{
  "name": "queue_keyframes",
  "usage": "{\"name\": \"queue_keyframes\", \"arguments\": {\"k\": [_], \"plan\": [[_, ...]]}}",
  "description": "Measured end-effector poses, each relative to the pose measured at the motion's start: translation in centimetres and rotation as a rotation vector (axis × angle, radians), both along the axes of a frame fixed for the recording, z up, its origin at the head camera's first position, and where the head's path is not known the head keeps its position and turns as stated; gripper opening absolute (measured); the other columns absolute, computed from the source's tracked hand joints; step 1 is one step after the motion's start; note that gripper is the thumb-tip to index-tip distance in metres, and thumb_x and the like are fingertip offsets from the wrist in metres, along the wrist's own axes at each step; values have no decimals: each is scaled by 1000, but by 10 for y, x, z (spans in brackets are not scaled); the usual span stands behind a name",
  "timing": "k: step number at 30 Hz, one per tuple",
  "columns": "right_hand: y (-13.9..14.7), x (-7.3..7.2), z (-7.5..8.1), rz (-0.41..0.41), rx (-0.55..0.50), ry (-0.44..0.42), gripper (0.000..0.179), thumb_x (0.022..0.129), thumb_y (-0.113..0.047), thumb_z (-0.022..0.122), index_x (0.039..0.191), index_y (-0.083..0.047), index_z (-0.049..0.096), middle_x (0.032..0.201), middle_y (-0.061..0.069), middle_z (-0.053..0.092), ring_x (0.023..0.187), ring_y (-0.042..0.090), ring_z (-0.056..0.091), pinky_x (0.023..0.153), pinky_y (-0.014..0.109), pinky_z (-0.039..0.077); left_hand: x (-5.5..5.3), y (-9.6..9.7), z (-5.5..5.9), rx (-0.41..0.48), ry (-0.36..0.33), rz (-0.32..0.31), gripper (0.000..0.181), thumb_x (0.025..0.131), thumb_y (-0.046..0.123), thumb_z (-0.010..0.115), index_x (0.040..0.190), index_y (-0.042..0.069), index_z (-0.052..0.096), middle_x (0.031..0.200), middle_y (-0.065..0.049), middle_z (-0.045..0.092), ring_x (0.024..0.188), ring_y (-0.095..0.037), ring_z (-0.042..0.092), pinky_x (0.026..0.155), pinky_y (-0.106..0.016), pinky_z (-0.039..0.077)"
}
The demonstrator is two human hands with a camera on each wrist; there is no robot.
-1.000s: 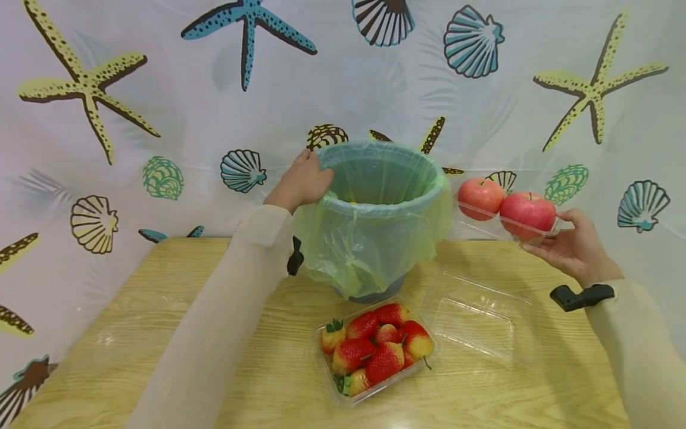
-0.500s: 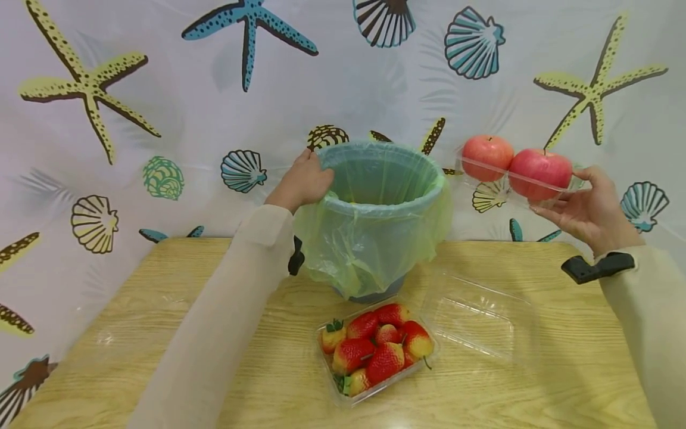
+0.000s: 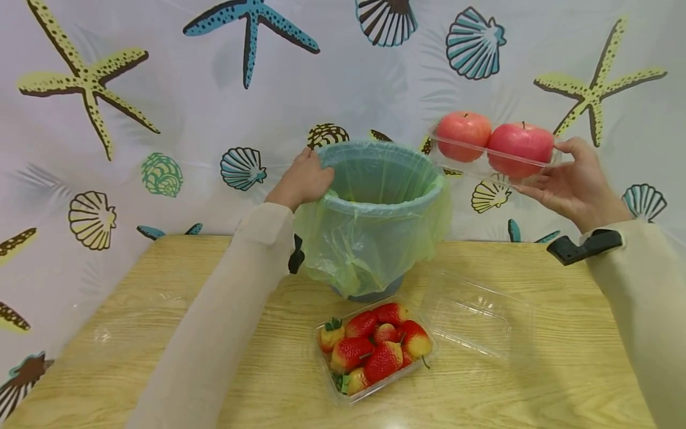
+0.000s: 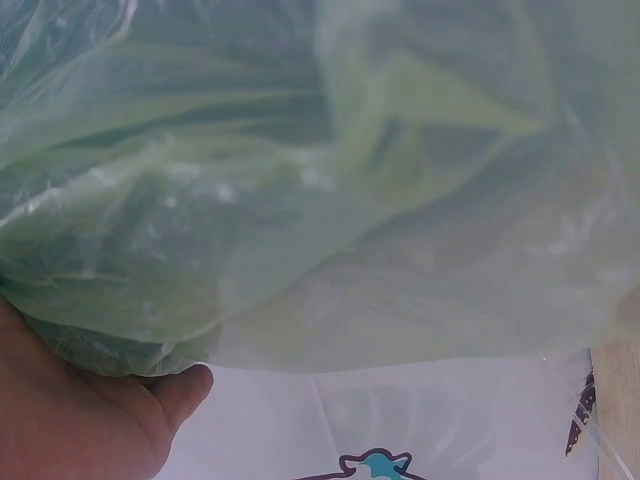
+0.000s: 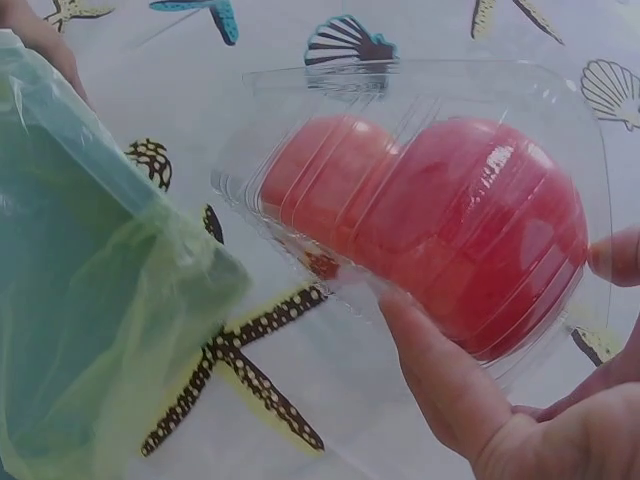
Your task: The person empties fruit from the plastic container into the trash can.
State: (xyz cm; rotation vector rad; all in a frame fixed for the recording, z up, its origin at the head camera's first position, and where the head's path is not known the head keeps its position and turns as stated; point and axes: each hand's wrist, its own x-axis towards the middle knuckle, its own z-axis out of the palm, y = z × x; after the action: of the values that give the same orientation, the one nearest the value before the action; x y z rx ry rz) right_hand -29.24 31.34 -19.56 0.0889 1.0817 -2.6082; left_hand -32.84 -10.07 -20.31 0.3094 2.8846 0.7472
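Observation:
A blue bin (image 3: 370, 208) lined with a thin green plastic bag (image 3: 354, 250) stands near the back of the table. My left hand (image 3: 302, 179) grips its rim on the left side; in the left wrist view the bag fills most of the picture above that hand (image 4: 90, 420). To the right of the bin, raised off the table, my right hand (image 3: 573, 179) holds a clear plastic container (image 3: 471, 174) by its right end. Two red apples (image 3: 464, 136) sit side by side inside it. The container's left end reaches the bin's right rim in the head view.
Below the bin on the table (image 3: 257, 369) lies a clear tray (image 3: 348, 398) full of strawberries (image 3: 383, 360). Another clear plastic container (image 3: 474, 316) lies right of it. A patterned curtain (image 3: 364, 83) hangs behind the table.
My right hand has lifted the container of apples, first up and slightly right, then further up and left toward the bin. The left hand stays on the rim.

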Motion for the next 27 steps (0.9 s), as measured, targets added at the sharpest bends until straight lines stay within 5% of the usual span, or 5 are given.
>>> {"name": "queue_keyframes", "arguments": {"k": [15,27], "plan": [[-75,-12,13,94,243,71,54,96,-33,42,140,-9,22,132,9,39,127,24,37,92,37,53,-2,0,-1,-14,7,18,65,104,34,20,151,-2,-6,159,-13,-15,148,-26,-13,120,-45,6],[-107,-20,18,112,404,79,61,95,-36,41,141,-5,16,129,8,39,124,24,39,89,36,54,-2,-2,-1,-3,18,2,65,104,34,21,151,-3,-4,160,-14,-12,148,-26,-12,121,-44,7]]}}
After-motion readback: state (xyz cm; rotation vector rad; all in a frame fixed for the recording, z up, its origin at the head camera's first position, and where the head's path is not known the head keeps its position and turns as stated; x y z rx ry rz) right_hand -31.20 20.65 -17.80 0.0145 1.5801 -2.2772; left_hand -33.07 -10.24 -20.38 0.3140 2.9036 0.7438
